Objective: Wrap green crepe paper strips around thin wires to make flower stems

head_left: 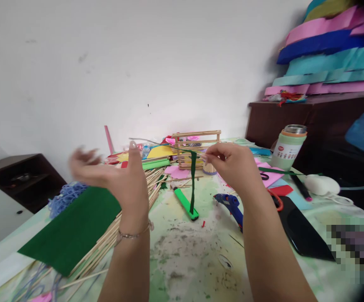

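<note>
Raised over the table, my right hand (232, 161) pinches one end of a thin wire (157, 143) between thumb and fingertips. A narrow dark green strip (193, 176) hangs from the wire near that grip, and green covers part of the wire there. My left hand (115, 176) is open, thumb up and fingers spread, with the fingers blurred by motion. Its thumb tip lies close to the wire's far end; whether they touch I cannot tell. Below the strip lies a bright green utility knife (185, 203). A blue glue gun (229, 203) lies left of my right forearm.
On the left are a dark green sheet (75, 226), bamboo sticks (106, 235) and blue yarn (67, 199). A stick frame (197, 133) stands at the back. A black phone (304, 230), red scissors (278, 201) and an uncapped bottle (289, 147) are on the right.
</note>
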Tool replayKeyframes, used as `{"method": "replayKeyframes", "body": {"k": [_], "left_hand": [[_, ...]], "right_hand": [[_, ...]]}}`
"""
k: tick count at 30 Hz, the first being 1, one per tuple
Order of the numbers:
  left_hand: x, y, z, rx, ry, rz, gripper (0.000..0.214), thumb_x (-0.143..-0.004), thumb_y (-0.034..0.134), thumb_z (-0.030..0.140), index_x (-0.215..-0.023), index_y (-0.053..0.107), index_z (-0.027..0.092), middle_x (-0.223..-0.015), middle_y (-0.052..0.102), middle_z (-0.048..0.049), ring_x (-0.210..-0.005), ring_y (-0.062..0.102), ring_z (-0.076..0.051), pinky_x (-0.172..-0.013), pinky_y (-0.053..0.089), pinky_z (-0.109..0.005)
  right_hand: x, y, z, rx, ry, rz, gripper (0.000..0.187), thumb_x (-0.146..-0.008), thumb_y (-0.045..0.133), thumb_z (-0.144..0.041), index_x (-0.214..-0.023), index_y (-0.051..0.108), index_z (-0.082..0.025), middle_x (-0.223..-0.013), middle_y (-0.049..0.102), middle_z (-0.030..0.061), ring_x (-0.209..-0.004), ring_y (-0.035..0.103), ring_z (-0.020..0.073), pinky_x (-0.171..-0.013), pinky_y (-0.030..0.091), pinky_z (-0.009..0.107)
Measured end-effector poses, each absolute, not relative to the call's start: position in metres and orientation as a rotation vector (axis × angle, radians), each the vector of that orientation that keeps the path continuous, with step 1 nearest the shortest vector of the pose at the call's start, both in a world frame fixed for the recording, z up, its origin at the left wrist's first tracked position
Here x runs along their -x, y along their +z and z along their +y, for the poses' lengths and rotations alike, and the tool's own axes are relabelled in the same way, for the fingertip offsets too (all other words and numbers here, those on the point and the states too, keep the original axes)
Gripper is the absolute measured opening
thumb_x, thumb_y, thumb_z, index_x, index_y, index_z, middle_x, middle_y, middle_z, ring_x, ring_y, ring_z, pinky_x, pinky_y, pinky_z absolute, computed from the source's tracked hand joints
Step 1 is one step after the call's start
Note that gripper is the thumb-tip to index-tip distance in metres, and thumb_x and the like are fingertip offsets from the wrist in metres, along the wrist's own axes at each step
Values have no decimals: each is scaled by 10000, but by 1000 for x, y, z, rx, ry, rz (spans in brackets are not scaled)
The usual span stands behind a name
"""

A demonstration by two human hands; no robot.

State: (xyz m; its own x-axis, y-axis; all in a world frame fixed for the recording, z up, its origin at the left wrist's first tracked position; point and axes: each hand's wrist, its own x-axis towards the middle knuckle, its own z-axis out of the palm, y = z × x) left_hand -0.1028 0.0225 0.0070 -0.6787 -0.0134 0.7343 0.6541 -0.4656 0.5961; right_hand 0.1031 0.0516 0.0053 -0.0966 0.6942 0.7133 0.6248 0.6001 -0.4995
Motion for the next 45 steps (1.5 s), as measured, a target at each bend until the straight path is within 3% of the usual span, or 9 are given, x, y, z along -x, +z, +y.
{"method": "replayKeyframes", "body": {"k": [2, 6, 10, 15, 18, 23, 32, 40, 45], "left_hand": [[107, 11, 12, 1157, -1814, -1195, 750, -651, 792, 393, -1301, 460, 224, -1353, 454, -86, -1260, 390, -315, -1041, 303, -461], [106, 14, 7, 2095, -1386, -1270, 256, -778, 701, 305, -1033, 691, 286, -1042, 704, -41, -1053, 589, -274, -1055, 257, -452], [104, 7, 19, 2280, -1647, -1351, 140, -740, 713, 216, -826, 775, 307, -788, 734, -36, -811, 628, -248, -883, 373, -375], [105, 1, 23, 2169, -1935, -1456, 239, -698, 707, 135, -848, 791, 300, -720, 733, -7, -719, 626, -214, -707, 413, -297], [103, 1, 21, 2177, -1872, -1474, 238, -752, 684, 182, -938, 779, 296, -667, 719, 4, -637, 598, -182, -631, 400, -281], [97, 2, 18, 2324, -1740, -1526, 365, -830, 616, 225, -1188, 675, 263, -666, 719, 2, -475, 536, -132, -551, 396, -281], [93, 5, 16, 2543, -2182, -1535, 242, -838, 640, 362, -1022, 616, 206, -676, 708, -41, -404, 596, -149, -417, 395, -267], [90, 7, 14, 2564, -2048, -1635, 166, -888, 568, 330, -941, 616, 180, -605, 664, 6, -348, 509, -77, -408, 410, -215], [89, 9, 14, 2654, -2017, -1665, 163, -907, 537, 317, -908, 599, 166, -594, 645, 26, -344, 477, -46, -394, 374, -174]], "right_hand": [[-106, 6, 51, 1032, 96, -1810, 95, -778, 636, -199, -733, 718, -213, -665, 677, 8, -627, 560, 146, -599, 380, 290], [-107, 7, 47, 910, 188, -1860, 96, -785, 646, -183, -722, 710, -217, -708, 697, 1, -675, 609, 150, -624, 422, 276], [-105, 9, 45, 887, 5, -1842, 77, -801, 664, -213, -750, 714, -240, -749, 704, 7, -754, 620, 187, -749, 455, 342], [-98, 13, 36, 799, -378, -1537, 180, -828, 638, -232, -1001, 687, -236, -1146, 669, 93, -1119, 554, 275, -1007, 358, 462], [-95, 15, 30, 791, -194, -1452, 136, -844, 621, -307, -919, 677, -209, -1002, 681, 103, -946, 609, 238, -859, 459, 403], [-86, 10, 37, 939, 710, -1702, 271, -753, 706, -433, -848, 709, -179, -728, 687, 41, -623, 588, 153, -559, 452, 288], [-78, -1, 54, 673, 849, -1693, 116, -774, 689, -296, -800, 738, -194, -773, 710, 25, -729, 627, 156, -698, 489, 318], [-85, 0, 54, 722, 843, -1635, 176, -741, 706, -273, -890, 752, -190, -763, 722, 35, -680, 618, 153, -649, 482, 314], [-91, 0, 57, 659, 1150, -1726, 191, -715, 730, -302, -872, 757, -196, -777, 718, 26, -690, 606, 140, -673, 480, 307]]}}
